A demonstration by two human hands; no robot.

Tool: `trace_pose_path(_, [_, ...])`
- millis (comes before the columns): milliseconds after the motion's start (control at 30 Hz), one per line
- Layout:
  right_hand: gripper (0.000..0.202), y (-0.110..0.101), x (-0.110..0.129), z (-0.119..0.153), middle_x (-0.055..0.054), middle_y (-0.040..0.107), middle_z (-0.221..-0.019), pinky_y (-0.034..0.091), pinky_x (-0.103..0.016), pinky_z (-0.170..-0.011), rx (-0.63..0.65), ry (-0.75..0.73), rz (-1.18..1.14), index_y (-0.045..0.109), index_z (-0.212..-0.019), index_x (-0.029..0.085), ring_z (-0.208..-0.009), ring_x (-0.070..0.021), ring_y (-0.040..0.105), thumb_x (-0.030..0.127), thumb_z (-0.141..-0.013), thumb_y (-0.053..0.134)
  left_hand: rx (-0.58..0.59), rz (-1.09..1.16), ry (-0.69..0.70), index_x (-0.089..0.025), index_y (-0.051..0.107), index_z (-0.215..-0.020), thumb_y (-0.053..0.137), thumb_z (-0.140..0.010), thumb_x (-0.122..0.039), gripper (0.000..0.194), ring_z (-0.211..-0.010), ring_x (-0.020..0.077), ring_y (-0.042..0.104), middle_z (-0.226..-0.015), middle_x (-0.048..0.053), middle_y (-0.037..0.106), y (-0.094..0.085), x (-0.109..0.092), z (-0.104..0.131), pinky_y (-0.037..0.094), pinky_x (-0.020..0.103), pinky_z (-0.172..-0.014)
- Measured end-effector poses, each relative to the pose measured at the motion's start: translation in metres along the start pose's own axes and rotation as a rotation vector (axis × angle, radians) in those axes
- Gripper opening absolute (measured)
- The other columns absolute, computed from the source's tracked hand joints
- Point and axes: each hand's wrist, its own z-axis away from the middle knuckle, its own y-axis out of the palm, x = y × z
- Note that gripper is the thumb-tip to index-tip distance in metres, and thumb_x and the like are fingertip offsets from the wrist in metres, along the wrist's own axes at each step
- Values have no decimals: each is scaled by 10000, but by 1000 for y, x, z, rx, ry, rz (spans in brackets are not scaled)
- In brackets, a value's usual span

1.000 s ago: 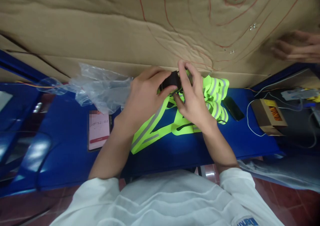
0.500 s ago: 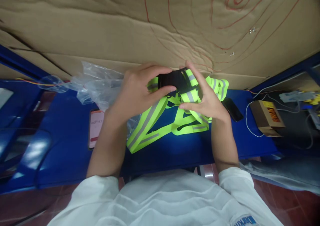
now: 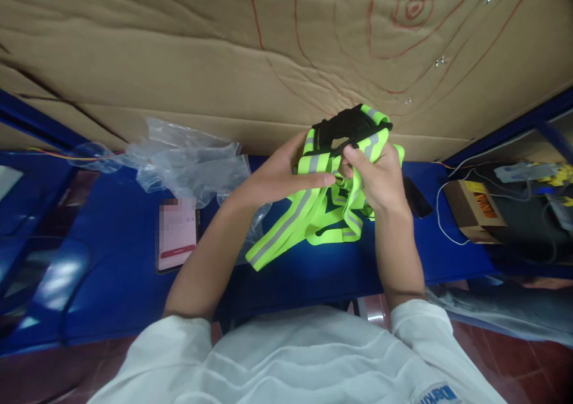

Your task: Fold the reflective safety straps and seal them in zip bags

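A neon yellow reflective harness [image 3: 280, 243] with grey stripes is raised in both hands, its lower straps hanging down over the blue bench. Its black panel [image 3: 336, 128] with strap slots faces up at the top, tilted up to the right. My left hand [image 3: 286, 171] grips the straps at the panel's left end, thumb across the front and the other fingers hidden behind. On the right side, my right hand [image 3: 380, 174] is closed round the bands just below the panel, thumb on top. Several strap loops bunch between the hands.
Clear plastic bags [image 3: 192, 159] and a lit phone [image 3: 178, 237] lie left on the blue bench [image 3: 120, 261]. A dark phone [image 3: 417, 198], a small cardboard box [image 3: 477, 210] and a white cable are at right. A large cardboard sheet [image 3: 179, 52] rises behind. Another person's grey-clad leg [image 3: 501, 308] shows lower right.
The black panel has swung from level to tilted, up and to the right. My left hand has moved right, towards my right hand, and the harness straps have gathered closer together.
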Motion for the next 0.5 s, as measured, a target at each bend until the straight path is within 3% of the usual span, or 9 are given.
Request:
trace_pose_path(133, [382, 3, -2, 0, 55, 553, -655, 502, -277, -505, -43, -20, 9, 663, -857, 246, -479, -102, 483, 607, -903, 778, -115, 166, -65, -182, 663, -1235, 875, -774, -362, 539, -1054, 264, 759, -1163, 89, 784, 17, -2, -1, 627, 399, -952])
trace_pose_path(233, [399, 7, 1, 1, 40, 556, -667, 531, -294, -553, -42, 6, 65, 689, -884, 239, -532, -121, 526, 632, -919, 743, -125, 220, -163, -161, 730, -1090, 814, -818, -309, 321, -1012, 244, 761, -1060, 66, 802, 23, -3, 0, 612, 354, -942])
trace_pose_path(400, [407, 8, 5, 2, 18, 578, -722, 606, -336, -692, 18, 14, 40, 660, -863, 243, -671, -156, 621, 639, -953, 695, -247, 224, -232, -186, 762, -1016, 810, -853, -405, 278, -1008, 256, 743, -990, 50, 787, 15, 3, 0, 595, 335, -880])
trace_pose_path(500, [402, 0, 10, 4, -6, 651, -835, 642, -358, -733, 183, 79, -47, 688, -956, 252, -798, -187, 692, 654, -956, 683, -163, 417, -282, -203, 740, -984, 826, -853, -454, 296, -759, 192, 710, -809, 23, 725, 2, 2, 2, 571, 302, -726])
